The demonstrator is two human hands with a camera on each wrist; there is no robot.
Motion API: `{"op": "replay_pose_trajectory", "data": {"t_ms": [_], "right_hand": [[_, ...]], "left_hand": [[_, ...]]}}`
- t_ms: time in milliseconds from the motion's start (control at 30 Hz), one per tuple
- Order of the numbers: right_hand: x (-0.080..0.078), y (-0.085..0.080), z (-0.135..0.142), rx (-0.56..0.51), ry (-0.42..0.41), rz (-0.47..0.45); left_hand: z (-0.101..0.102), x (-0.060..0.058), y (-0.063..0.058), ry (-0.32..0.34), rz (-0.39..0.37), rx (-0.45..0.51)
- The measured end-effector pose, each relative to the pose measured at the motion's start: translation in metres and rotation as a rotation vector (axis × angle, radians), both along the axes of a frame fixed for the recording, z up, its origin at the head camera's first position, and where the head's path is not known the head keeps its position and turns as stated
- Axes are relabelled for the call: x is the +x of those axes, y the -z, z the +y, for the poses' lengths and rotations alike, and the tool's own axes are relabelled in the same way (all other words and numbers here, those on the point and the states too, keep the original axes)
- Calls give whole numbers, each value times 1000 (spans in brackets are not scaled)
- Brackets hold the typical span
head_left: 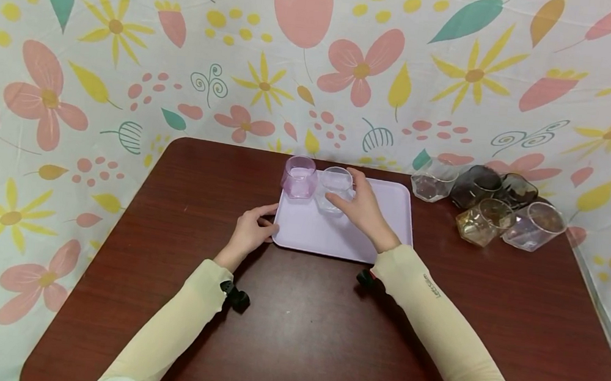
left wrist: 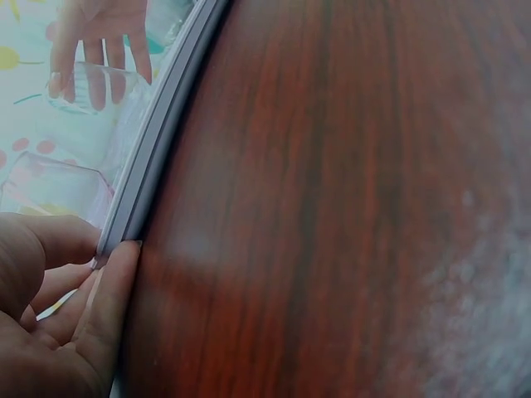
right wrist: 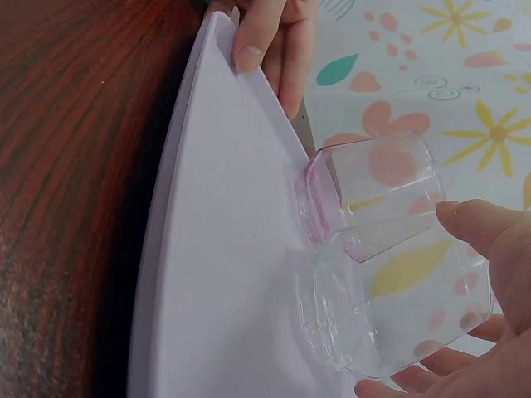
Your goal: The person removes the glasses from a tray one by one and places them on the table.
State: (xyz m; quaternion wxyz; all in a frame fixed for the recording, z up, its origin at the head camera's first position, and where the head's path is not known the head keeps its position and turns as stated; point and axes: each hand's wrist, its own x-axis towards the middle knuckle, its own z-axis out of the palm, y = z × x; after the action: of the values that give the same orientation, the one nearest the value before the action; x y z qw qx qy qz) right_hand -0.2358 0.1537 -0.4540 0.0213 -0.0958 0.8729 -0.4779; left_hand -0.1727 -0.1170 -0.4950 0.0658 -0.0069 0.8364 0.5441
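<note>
A pale lilac tray (head_left: 328, 237) lies on the table. My left hand (head_left: 250, 232) pinches its left edge near the front corner; the left wrist view shows thumb and fingers on both sides of the rim (left wrist: 158, 124). On the tray's back left stands a pink-tinted glass (head_left: 299, 179). Right beside it is a clear glass (head_left: 333, 192), upright over the tray. My right hand (head_left: 360, 205) holds this clear glass from the right, thumb at the near side and fingers round the far side. In the right wrist view, the clear glass (right wrist: 390, 307) overlaps the pink one (right wrist: 377, 186).
At the table's back right several glasses stand close together: a clear one (head_left: 433, 181), dark grey ones (head_left: 474, 188), an amber one (head_left: 483, 223) and a faintly violet one (head_left: 532, 228). A flowered cloth (head_left: 187, 38) hangs behind the brown table (head_left: 291, 342).
</note>
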Motion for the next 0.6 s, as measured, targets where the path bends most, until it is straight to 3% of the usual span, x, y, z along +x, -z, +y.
{"op": "replay_pose_trajectory", "data": {"t_ms": [600], "right_hand": [[11, 2, 7, -36, 27, 5]], "left_hand": [[1, 1, 0, -1, 8, 6]]}}
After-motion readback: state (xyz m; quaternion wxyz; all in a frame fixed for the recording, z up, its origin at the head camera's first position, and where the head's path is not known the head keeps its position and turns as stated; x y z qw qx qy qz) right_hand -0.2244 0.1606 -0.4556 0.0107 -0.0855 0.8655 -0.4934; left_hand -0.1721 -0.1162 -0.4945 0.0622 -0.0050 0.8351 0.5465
